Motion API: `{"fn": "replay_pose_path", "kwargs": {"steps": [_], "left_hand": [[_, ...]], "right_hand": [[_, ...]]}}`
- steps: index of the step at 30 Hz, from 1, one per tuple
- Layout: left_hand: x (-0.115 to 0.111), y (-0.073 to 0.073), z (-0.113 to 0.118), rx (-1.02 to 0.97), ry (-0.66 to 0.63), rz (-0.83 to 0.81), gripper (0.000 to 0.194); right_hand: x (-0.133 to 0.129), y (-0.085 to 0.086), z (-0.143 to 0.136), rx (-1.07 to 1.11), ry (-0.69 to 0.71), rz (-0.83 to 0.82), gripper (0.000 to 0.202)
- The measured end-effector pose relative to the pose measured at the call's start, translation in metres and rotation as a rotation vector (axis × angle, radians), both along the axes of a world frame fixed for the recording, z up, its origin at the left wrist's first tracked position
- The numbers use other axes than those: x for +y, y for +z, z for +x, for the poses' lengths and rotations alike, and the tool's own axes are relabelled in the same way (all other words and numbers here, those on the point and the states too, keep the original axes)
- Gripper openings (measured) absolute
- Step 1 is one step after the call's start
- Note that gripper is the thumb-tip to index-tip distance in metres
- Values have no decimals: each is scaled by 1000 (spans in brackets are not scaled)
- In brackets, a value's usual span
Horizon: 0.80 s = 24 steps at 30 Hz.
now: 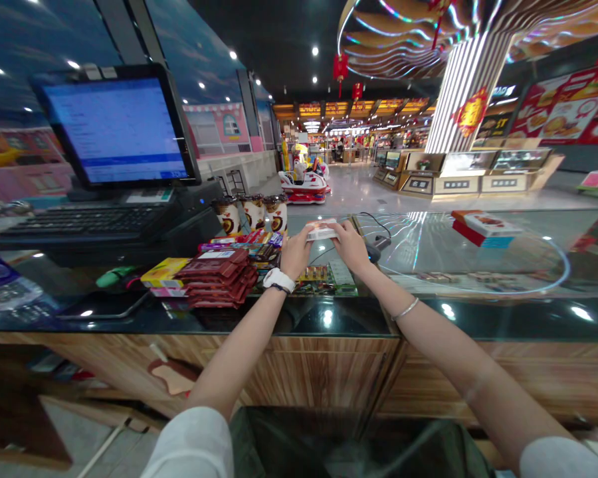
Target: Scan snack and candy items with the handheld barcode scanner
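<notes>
Above the counter's far part, my left hand [296, 251] and my right hand [351, 245] grip opposite ends of a small white-and-orange pack [321, 229]. Its near side is pale, with blurred print, and its contents cannot be made out. Both hands are closed on it, thumbs toward each other. Under and left of my left wrist lie assorted colourful snack packets [266, 247]. A stack of dark red flat packets [219, 279] sits nearer, beside a yellow box [163, 272]. Small gold-and-green packets [316, 275] lie below the held pack.
A monitor [117, 129] and black keyboard [87, 224] occupy the left. Several cups [253, 214] stand behind the snacks. A dark handheld device [376, 247] with a cable lies right of my right hand. A red-white-blue box [483, 229] rests on the glass counter [428, 242].
</notes>
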<state>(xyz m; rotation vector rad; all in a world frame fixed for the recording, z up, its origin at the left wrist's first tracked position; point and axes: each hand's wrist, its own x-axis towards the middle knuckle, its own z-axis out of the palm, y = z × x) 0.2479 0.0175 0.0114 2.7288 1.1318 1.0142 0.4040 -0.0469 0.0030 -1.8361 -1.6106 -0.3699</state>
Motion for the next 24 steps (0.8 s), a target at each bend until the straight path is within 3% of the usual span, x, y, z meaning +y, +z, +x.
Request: {"fn": "replay_pose_path", "kwargs": {"steps": [7,12,16,20,24], "left_hand": [[-3,21,16,-31,-36,103,36],[-6,34,52,-90,-129,171,30],[-2,24,68,-141,-198,243,25],[5,9,64,-110,-236,306,27],[7,7,56,-100,-198,320,27]], "right_hand": [[-18,27,34,-163,63,87,38],[-26,25,74,-91,82,189,32],[-31,15,90,-25,49,223,28],[-35,11,86,-36,32,184,29],[-35,12,79,-35,33,164,30]]}}
